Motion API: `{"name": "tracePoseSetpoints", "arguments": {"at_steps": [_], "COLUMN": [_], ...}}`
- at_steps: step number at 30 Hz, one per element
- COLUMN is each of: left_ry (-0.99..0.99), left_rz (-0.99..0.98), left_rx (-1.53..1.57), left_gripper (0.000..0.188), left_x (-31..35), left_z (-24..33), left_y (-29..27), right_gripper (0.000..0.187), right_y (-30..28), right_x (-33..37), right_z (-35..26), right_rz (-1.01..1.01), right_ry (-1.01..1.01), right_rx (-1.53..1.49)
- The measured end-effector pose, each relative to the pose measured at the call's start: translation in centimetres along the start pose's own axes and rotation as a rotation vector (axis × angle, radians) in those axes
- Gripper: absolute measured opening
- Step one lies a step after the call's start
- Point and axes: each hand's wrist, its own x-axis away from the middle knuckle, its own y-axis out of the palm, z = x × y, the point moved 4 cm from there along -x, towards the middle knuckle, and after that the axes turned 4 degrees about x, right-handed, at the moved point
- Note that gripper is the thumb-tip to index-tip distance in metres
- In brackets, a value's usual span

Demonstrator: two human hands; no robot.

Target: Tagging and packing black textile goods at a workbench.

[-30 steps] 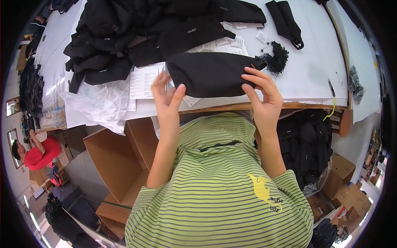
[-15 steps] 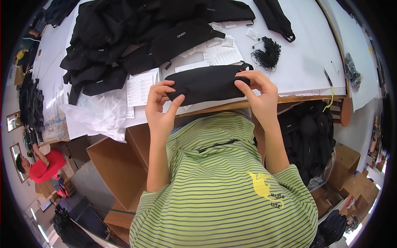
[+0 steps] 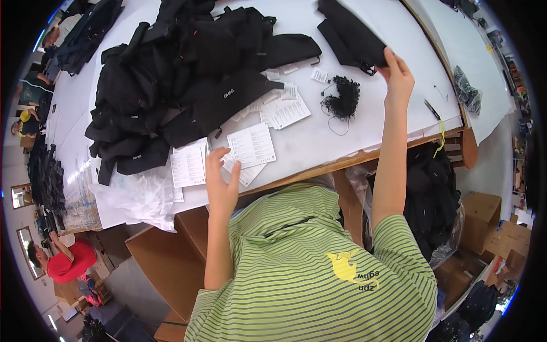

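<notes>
At the far right of the table, my right hand (image 3: 397, 75) pinches the near end of a long black fabric pouch (image 3: 358, 33). That pouch lies over another black pouch (image 3: 336, 44), whose edge and small loop show beside it. My left hand (image 3: 221, 185) is open and holds nothing, its fingers apart over the near edge of the printed white sheets (image 3: 250, 143). Left of it lies a further stack of printed sheets (image 3: 189, 165). A bunch of black cords (image 3: 342, 98) lies between the sheets and my right forearm.
A large heap of black pouches (image 3: 188, 74) covers the table's left part, with a crumpled clear plastic bag (image 3: 137, 194) at its near edge. Thread snips (image 3: 433, 109) lie near the right edge. Cardboard boxes (image 3: 165, 262) stand below; a person in red (image 3: 71, 259) is at far left.
The pouch held in both hands has moved to the far right onto the other pouch, still in my right hand. My left hand has let go. The view has shifted.
</notes>
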Motion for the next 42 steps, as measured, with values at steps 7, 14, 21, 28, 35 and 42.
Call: {"name": "tracePoseSetpoints", "arguments": {"at_steps": [7,14,21,28,35,42], "left_ry": [0.085,0.136,-0.003,-0.021,-0.059,-0.154], "left_rz": [-0.04,0.033,0.097,0.14,0.142,0.072], "left_rx": [-0.387,-0.383,-0.443,-0.364,-0.389,-0.313], "left_gripper": [0.056,0.056,0.049,0.046,0.055,0.061], "left_x": [-0.1,-1.2,-3.8,-3.7,-4.2,-4.1], "left_z": [-0.7,-1.4,-1.6,-2.9,-1.9,-2.3], "left_y": [2.7,2.3,2.4,1.9,1.8,1.8], "right_gripper": [0.04,0.024,0.012,0.01,0.009,0.012], "right_y": [-0.8,-0.1,6.2,5.0,4.3,5.4], "right_x": [-9.8,-5.8,5.2,9.1,10.2,9.0], "right_z": [9.3,4.2,4.6,3.6,4.4,-0.5], "right_rz": [0.108,0.095,-0.868,-0.99,-0.92,-0.823], "right_ry": [0.298,-0.245,-0.429,-0.341,-0.404,-0.264], "right_rx": [0.157,0.834,1.158,1.39,1.377,0.983]}}
